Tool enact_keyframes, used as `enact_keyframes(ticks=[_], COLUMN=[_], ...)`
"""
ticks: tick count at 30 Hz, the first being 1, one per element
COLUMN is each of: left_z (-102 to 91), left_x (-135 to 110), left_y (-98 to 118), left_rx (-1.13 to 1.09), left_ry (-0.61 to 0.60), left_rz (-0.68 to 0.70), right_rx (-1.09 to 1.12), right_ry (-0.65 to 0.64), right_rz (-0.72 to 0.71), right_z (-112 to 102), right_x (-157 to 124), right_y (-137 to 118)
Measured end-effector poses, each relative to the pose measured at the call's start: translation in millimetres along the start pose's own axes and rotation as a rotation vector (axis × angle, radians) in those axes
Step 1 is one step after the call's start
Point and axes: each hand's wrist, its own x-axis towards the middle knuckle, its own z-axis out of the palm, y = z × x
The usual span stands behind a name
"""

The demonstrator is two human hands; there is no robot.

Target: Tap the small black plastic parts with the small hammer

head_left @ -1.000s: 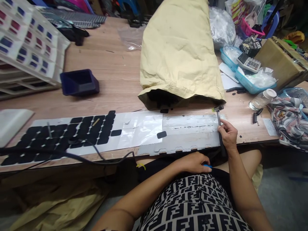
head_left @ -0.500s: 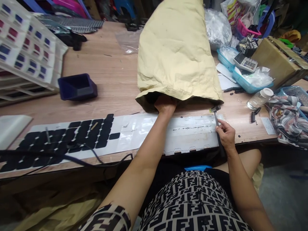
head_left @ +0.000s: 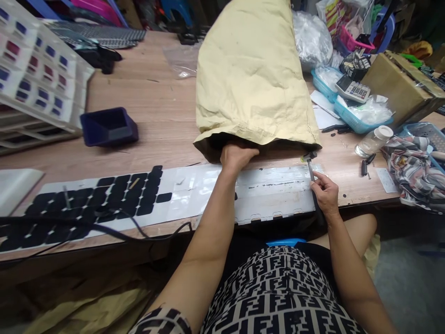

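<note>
A large yellowish paper sack [head_left: 253, 83] lies on the table with its dark mouth toward me. My left hand [head_left: 236, 157] is at that mouth; the thumb shows, stretched to the right, while the other fingers are hidden inside. At the sack's right corner, my right hand [head_left: 325, 188] is closed around a small hammer [head_left: 310, 164], its head up near the sack and its dark handle pointing down. Beneath both hands runs a white sheet [head_left: 281, 197] along the table's front edge. Black rounded pieces [head_left: 120, 190] lie in rows on its left part.
A purple bin [head_left: 109, 127] and white crates [head_left: 38, 79] stand on the left. A black cable [head_left: 104, 228] crosses the front left. To the right are blue baskets [head_left: 359, 123], a calculator [head_left: 352, 89], a jar [head_left: 374, 141], a cardboard box [head_left: 403, 88] and patterned cloth [head_left: 410, 171].
My left hand has drawn back slightly out of the sack's mouth, so that more of it and its thumb show. My right hand still holds the hammer in about the same place.
</note>
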Motion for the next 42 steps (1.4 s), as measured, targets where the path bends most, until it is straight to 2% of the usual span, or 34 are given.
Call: enact_keyframes(ticks=[3, 6, 10, 14, 18, 22, 27, 30, 36, 42], left_z=[6.5, 18.1, 29.7, 42.4, 56.3, 62.0, 62.9, 62.3, 59.4, 60.7], left_x=[-37, -62, -66, -60, -57, -56, -54, -54, -54, -53], left_y=[0, 1, 1, -2, -6, -9, -9, -11, -13, -14], left_rx=[-0.028, 0.051, 0.108, 0.016, -0.139, -0.204, -0.224, -0.223, -0.243, -0.252], left_ry=[-0.181, -0.322, -0.306, -0.282, -0.303, -0.29, -0.278, -0.28, -0.314, -0.305], left_rz=[0.159, 0.361, 0.451, 0.514, 0.485, 0.443, 0.447, 0.48, 0.508, 0.515], right_rx=[-0.003, -0.014, -0.022, -0.051, -0.112, -0.201, -0.275, -0.322, -0.412, -0.476], right_ry=[0.006, 0.006, 0.001, 0.003, -0.005, 0.008, -0.061, -0.111, -0.12, -0.138], right_rz=[0.003, -0.004, -0.013, -0.038, -0.075, -0.134, -0.2, -0.289, -0.433, -0.543], right_z=[0, 0, 0, -1, -2, -2, 7, 14, 16, 22], right_x=[0, 0, 0, -1, -2, -10, -34, -44, -48, -52], right_y=[0, 1, 1, 3, 4, -1, -18, -28, -38, -33])
